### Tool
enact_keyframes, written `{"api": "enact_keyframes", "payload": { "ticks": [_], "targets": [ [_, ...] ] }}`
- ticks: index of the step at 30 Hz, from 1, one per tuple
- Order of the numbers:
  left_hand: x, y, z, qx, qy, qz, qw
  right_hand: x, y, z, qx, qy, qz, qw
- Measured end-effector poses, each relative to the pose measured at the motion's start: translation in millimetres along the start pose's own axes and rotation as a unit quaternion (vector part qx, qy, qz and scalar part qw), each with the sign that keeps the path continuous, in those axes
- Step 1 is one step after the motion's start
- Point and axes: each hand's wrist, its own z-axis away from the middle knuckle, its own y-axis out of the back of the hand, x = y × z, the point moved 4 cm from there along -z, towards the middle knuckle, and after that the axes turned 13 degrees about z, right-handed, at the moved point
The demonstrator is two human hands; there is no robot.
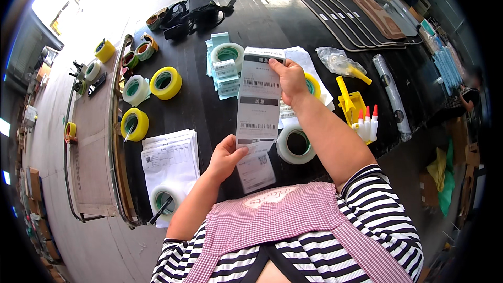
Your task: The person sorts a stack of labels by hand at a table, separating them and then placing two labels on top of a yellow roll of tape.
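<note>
A long strip of white barcode labels [258,111] is stretched upright in front of me above the black table. My right hand [291,79] pinches its upper end between thumb and fingers. Lower down, my left hand [226,158] grips the strip's left edge, and its lower end hangs toward my apron. Behind the strip lie light-blue label strips [227,90] with a clear tape roll [228,52] on them. Another clear tape roll [283,145] sits just right of the strip. My right forearm partly covers a yellow tape roll [313,85] lying on white papers.
Printed sheets [173,153] lie at left under a tape roll [160,195] holding a pen. Yellow tape rolls [166,82] stand beyond. At right are red-capped bottles [373,121] and a yellow tool [346,97]. Black mats [335,29] and a black strapped device [196,15] lie farther back.
</note>
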Motion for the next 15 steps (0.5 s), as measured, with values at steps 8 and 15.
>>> {"api": "enact_keyframes", "payload": {
  "ticks": [8,15],
  "targets": [
    [5.0,-9.7,13.0,-0.022,0.057,-0.019,0.998,-11.9,20.9,-31.7,0.044,0.025,-0.054,0.997],
    [16.0,-17.4,26.9,-0.033,0.088,-0.019,0.995,-26.2,39.3,-40.6,0.082,0.038,-0.042,0.995]
  ]
}}
